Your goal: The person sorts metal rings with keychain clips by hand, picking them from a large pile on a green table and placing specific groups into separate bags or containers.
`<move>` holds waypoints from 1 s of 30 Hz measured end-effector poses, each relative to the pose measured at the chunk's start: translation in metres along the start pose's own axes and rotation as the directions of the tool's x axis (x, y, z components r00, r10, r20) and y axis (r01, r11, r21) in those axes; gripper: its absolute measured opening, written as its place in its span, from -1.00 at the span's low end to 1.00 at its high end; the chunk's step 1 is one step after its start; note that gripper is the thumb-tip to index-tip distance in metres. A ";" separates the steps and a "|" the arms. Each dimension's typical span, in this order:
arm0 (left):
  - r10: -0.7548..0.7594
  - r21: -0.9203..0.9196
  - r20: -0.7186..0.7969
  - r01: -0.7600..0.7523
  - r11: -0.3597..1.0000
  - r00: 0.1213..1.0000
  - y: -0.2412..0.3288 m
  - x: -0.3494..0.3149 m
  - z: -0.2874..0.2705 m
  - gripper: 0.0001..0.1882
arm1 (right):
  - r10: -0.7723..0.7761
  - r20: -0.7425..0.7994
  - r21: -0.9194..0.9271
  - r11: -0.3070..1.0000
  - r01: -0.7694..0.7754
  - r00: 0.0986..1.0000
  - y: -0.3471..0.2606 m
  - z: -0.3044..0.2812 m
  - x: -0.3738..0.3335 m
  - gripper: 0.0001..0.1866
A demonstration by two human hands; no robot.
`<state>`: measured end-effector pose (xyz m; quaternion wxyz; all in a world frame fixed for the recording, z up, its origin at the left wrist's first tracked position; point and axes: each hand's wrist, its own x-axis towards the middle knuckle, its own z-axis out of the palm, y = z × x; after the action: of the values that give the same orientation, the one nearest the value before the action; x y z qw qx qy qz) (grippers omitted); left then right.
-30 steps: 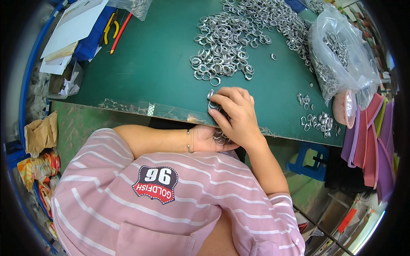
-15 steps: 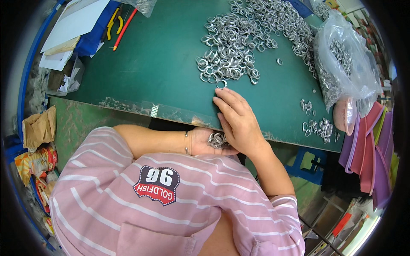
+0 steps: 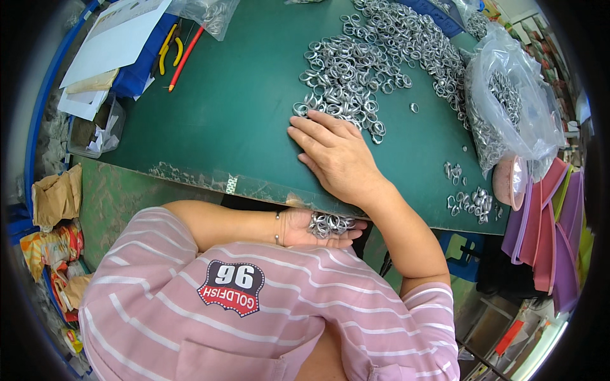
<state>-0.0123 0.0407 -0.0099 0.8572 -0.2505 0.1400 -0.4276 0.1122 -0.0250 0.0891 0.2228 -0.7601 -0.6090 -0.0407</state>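
My left hand lies palm up just below the near table edge, a bracelet on its wrist. A small heap of silver metal rings rests in its palm, the fingers stretched out beneath. Palm down over the green table, my right hand reaches the near edge of a large pile of similar rings. Its fingers are extended, with the fingertips at the closest rings. Whatever is under that palm is hidden.
At the right stand a clear plastic bag of rings and a pink cup. Several loose rings lie nearby. Yellow-handled pliers, a red pen-like tool and papers are at the far left.
My right hand has moved away from my left palm, forward and left to the pile's near edge. The rings in my left palm now show more fully.
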 end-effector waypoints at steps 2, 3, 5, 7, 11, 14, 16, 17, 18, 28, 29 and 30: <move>0.016 0.016 -0.021 -0.016 1.000 1.000 0.000 -0.002 -0.001 -0.49 | 0.036 0.033 -0.028 0.999 -0.035 0.999 0.006 -0.004 -0.007 -0.56; 0.026 0.024 -0.045 -0.025 0.999 0.999 0.000 -0.002 -0.001 -0.49 | 0.067 0.039 -0.036 0.997 -0.065 0.997 0.009 -0.008 -0.015 -0.56; 0.040 0.034 -0.086 -0.037 0.999 0.996 0.001 0.001 -0.005 -0.50 | 0.138 0.038 -0.068 0.988 -0.135 0.990 0.005 -0.016 -0.032 -0.55; 0.064 0.058 -0.097 -0.059 0.997 0.993 0.002 0.003 -0.007 -0.49 | 0.185 0.058 -0.028 0.983 -0.184 0.981 -0.004 -0.021 -0.051 -0.55; 0.059 0.084 -0.046 -0.054 0.995 0.997 0.003 0.005 -0.010 -0.50 | 0.295 -0.026 0.126 0.949 -0.289 0.955 0.000 -0.034 -0.088 -0.60; 0.050 0.080 -0.071 -0.045 0.996 0.996 0.003 0.004 -0.005 -0.51 | 0.595 -0.289 0.462 0.773 -0.435 0.750 0.008 -0.036 -0.112 -0.76; 0.070 0.086 -0.115 -0.060 0.994 0.991 0.003 0.003 -0.002 -0.51 | 0.703 -0.308 0.594 0.668 -0.448 0.640 0.015 -0.037 -0.128 -0.83; 0.062 0.084 -0.109 -0.053 0.995 0.992 0.003 0.003 -0.001 -0.51 | 0.697 -0.294 0.587 0.672 -0.452 0.655 0.012 -0.038 -0.128 -0.88; 0.053 0.076 -0.091 -0.047 0.996 0.994 0.003 0.004 -0.002 -0.51 | 0.693 -0.251 0.587 0.664 -0.462 0.676 0.009 -0.036 -0.130 -0.86; 0.045 0.042 -0.062 -0.043 0.998 0.997 0.004 0.006 -0.002 -0.51 | 0.531 -0.245 0.310 0.836 -0.454 0.811 0.000 -0.027 -0.116 -0.66; 0.047 0.049 -0.065 -0.044 0.998 0.997 0.004 0.007 -0.001 -0.51 | 0.510 -0.272 0.304 0.850 -0.430 0.816 -0.002 -0.027 -0.110 -0.65; 0.039 0.040 -0.046 -0.037 0.998 0.998 0.004 0.007 -0.002 -0.51 | 0.488 -0.299 0.297 0.864 -0.406 0.820 -0.004 -0.027 -0.104 -0.64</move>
<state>-0.0061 0.0364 -0.0139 0.8665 -0.2209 0.1563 -0.4195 0.0880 -0.1294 0.0796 0.4175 -0.8316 -0.3613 -0.0593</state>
